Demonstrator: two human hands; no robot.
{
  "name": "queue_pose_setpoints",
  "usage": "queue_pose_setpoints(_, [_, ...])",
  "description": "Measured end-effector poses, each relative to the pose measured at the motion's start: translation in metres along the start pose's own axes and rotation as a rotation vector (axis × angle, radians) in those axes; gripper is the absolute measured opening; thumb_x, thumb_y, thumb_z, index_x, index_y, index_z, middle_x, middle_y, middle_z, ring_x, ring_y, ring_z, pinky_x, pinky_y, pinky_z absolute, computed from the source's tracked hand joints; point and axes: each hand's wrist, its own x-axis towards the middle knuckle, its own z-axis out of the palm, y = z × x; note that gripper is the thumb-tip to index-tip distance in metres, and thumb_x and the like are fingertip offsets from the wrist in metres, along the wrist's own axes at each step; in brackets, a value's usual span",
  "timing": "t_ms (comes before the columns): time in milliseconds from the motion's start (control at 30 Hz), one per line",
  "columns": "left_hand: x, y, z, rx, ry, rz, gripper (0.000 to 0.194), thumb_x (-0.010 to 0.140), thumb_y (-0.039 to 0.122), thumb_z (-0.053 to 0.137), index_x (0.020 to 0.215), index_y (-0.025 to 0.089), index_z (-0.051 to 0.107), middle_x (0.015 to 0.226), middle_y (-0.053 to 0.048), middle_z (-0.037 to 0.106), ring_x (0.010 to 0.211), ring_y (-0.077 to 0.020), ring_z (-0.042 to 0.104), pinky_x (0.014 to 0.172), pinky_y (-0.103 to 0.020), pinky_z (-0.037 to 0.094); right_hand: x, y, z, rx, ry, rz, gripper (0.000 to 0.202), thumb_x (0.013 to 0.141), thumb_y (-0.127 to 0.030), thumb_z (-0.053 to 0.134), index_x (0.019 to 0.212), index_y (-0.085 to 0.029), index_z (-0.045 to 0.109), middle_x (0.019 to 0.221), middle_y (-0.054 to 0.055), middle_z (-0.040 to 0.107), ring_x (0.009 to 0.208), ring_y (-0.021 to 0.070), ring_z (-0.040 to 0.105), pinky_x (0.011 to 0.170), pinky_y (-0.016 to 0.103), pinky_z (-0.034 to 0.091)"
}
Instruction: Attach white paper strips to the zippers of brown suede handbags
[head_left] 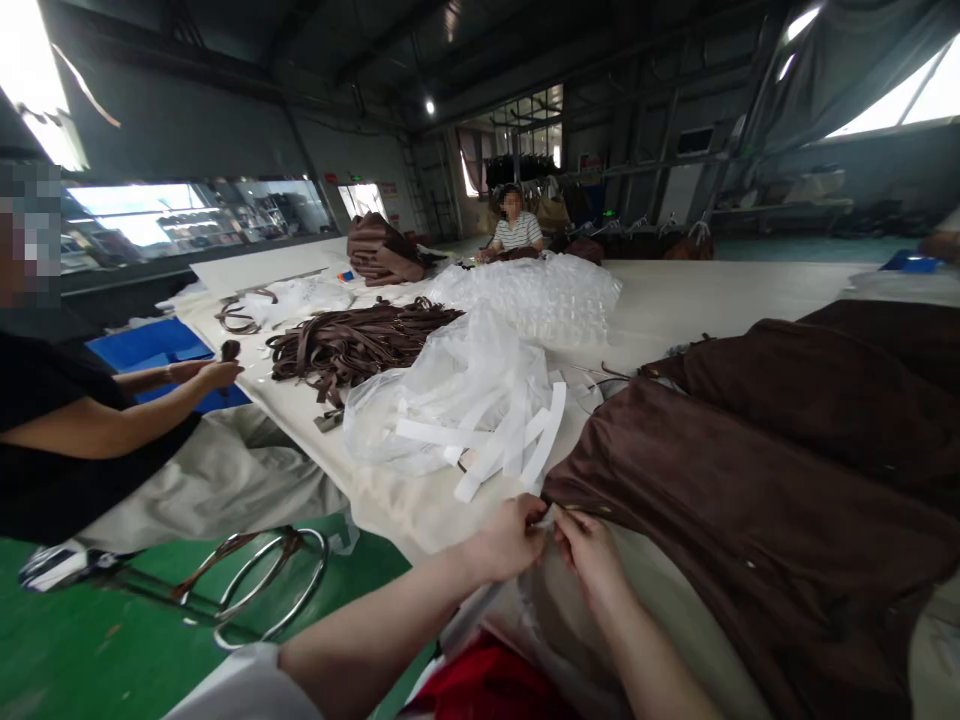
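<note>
This is a garment or textile workshop inside a large industrial hall with a dark steel roof and high windows. A long cutting table (675, 290) carries brown fabric (750, 480), a heap of brown straps (352, 345) and clear plastic bags (450, 390), with seated co-workers (516, 228) alongside.

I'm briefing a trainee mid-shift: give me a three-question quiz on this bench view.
1. True or false: both hands meet at the brown fabric's edge.
2. What lies just beyond the hands? A) white strips B) metal rings C) bubble wrap
3. What colour are the piled straps?

Key:
1. True: left hand and right hand pinch the brown fabric.
2. A, white strips.
3. Brown, straps.
</note>
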Motion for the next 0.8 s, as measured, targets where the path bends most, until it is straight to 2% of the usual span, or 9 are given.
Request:
queue_pose_setpoints(67, [0.003,0.002,-0.004,-0.07,-0.059,-0.026,0.021,0.076,0.011,0.046,0.088,0.015,0.063,0.082,-0.002,0.067,0.076,-0.0159,0.06,0.066,-0.024,0.046,-0.001,-0.001,0.0,0.015,-0.006,-0.026,0.048,0.066,-0.065,0.061,0.053,-0.021,0.049,0.038,-0.007,0.036,0.034,0.0077,0.027,0.037,0.025,0.016])
queue_pose_setpoints(133, [0.004,0.006,-0.007,-0.064,-0.039,-0.076,0.022,0.082,0.017,0.042,0.089,0.014,0.063,0.08,-0.004,0.067,0.071,-0.0157,0.06,0.063,-0.024,0.044,-0.001,-0.002,0.0,0.017,-0.014,-0.051,0.049,0.066,-0.066,0.062,0.053,-0.021,0.05,0.038,-0.007,0.036,0.034,0.0079,0.026,0.037,0.025,0.016])
queue_pose_setpoints(267, [0.002,0.011,-0.008,0.199,0.019,-0.09,0.033,0.09,0.03,0.037,0.087,0.013,0.064,0.078,-0.01,0.067,0.071,-0.0201,0.061,0.063,-0.028,0.043,-0.005,-0.006,-0.002,-0.025,0.005,-0.049,0.049,0.067,-0.066,0.062,0.053,-0.021,0.05,0.038,-0.006,0.037,0.035,0.0086,0.027,0.038,0.025,0.017])
queue_pose_setpoints(333, [0.002,0.008,-0.006,0.281,-0.012,-0.072,0.032,0.09,0.031,0.038,0.084,0.014,0.065,0.079,-0.011,0.068,0.071,-0.0207,0.061,0.062,-0.028,0.042,-0.007,-0.008,-0.002,-0.027,0.015,-0.06,0.049,0.067,-0.067,0.063,0.054,-0.02,0.051,0.039,-0.006,0.038,0.036,0.0087,0.028,0.038,0.025,0.018])
queue_pose_setpoints(500, [0.007,-0.011,0.002,0.165,-0.129,-0.011,0.03,0.089,0.029,0.038,0.08,0.016,0.063,0.073,-0.005,0.066,0.061,-0.0144,0.057,0.055,-0.023,0.037,-0.003,-0.008,0.0,-0.068,0.013,-0.086,0.048,0.073,-0.063,0.059,0.053,-0.021,0.048,0.039,-0.006,0.037,0.036,0.0085,0.028,0.038,0.024,0.019])
queue_pose_setpoints(567, [0.011,-0.017,0.005,0.156,-0.143,-0.017,0.027,0.088,0.027,0.039,0.079,0.016,0.063,0.072,-0.004,0.065,0.061,-0.0139,0.056,0.054,-0.023,0.035,-0.005,-0.01,-0.001,-0.192,-0.005,-0.097,0.045,0.078,-0.059,0.053,0.054,-0.021,0.048,0.039,-0.005,0.04,0.035,0.0098,0.032,0.038,0.025,0.022])
queue_pose_setpoints(633, [0.014,-0.02,0.007,0.158,-0.141,-0.041,0.025,0.086,0.025,0.04,0.079,0.016,0.062,0.072,-0.004,0.065,0.062,-0.0143,0.056,0.055,-0.023,0.035,-0.018,-0.018,-0.008,-0.403,-0.012,-0.183,0.037,0.083,-0.05,0.05,0.063,-0.02,0.058,0.049,0.0,0.055,0.042,0.014,0.047,0.044,0.026,0.034])
queue_pose_setpoints(700, [0.015,-0.021,0.008,0.154,-0.14,-0.079,0.024,0.084,0.026,0.04,0.077,0.016,0.061,0.071,-0.004,0.064,0.063,-0.015,0.056,0.057,-0.023,0.035,-0.042,-0.033,-0.022,-0.648,0.03,-0.328,0.028,0.086,-0.039,0.048,0.083,-0.019,0.067,0.073,0.006,0.069,0.063,0.0193,0.061,0.059,0.029,0.044])
queue_pose_setpoints(800, [0.019,-0.027,0.006,0.095,-0.156,-0.071,0.028,0.083,0.032,0.038,0.079,0.017,0.061,0.071,-0.002,0.065,0.067,-0.0166,0.057,0.064,-0.024,0.037,-0.09,-0.061,-0.056,-0.916,0.155,-0.489,0.026,0.088,-0.03,0.046,0.102,-0.021,0.066,0.09,0.008,0.07,0.082,0.0207,0.064,0.075,0.031,0.047])
